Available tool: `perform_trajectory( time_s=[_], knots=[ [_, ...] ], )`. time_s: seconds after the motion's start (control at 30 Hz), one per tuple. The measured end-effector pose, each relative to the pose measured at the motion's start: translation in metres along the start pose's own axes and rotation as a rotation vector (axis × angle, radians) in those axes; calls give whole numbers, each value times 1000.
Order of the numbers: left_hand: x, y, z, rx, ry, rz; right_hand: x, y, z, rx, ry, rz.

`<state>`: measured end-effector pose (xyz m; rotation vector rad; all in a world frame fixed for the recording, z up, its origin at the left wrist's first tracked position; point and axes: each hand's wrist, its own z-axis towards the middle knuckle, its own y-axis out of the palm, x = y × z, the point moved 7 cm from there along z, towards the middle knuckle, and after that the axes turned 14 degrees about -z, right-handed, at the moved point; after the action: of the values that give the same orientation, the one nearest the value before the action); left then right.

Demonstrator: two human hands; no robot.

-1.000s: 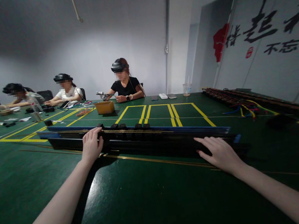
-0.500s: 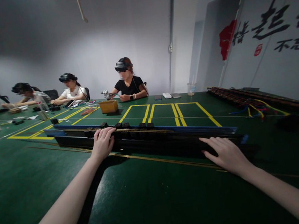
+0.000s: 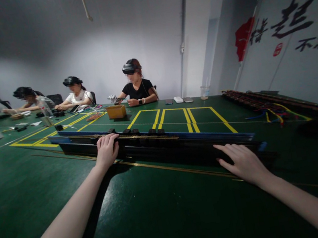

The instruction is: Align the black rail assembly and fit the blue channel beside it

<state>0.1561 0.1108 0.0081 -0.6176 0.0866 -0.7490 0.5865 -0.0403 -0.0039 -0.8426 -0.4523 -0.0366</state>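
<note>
A long black-and-blue rail [image 3: 165, 154] lies across the table, with several small black blocks along its top. My left hand [image 3: 107, 150] is closed over the rail's near upper edge, left of its middle, beside thin brass-coloured rods [image 3: 137, 136] that run along the top. Whether its fingers also touch the rods is hidden. Toward the rail's right end, my right hand [image 3: 242, 162] grips the near wall, fingertips at the upper edge and thumb lower on the front face. More thin rods [image 3: 161, 167] lie on the table along the rail's near side.
Across the green table [image 3: 164, 223] sits a person [image 3: 138, 90] behind a yellow box [image 3: 116, 112]. Other people sit farther left. Yellow tape [image 3: 172, 110] marks rectangles beyond the rail. Long dark strips with coloured wires [image 3: 277, 115] lie at right; a plastic cup [image 3: 204, 92] stands at the back.
My left hand has shifted slightly left along the rail. My right hand keeps its place on the rail, and the view has turned a little.
</note>
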Motion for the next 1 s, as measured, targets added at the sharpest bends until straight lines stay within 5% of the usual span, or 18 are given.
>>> perform_trajectory(
  time_s=[0.43,0.7,1.0],
  knots=[
    [-1,-1,-1,4,29,-40,-1,-5,0,54,-17,-10],
    [0,-2,0,0,19,-62,-48,-47,-5,304,-386,0],
    [-2,5,0,-58,6,-55,-54,-23,4,-119,-235,289]
  ],
)
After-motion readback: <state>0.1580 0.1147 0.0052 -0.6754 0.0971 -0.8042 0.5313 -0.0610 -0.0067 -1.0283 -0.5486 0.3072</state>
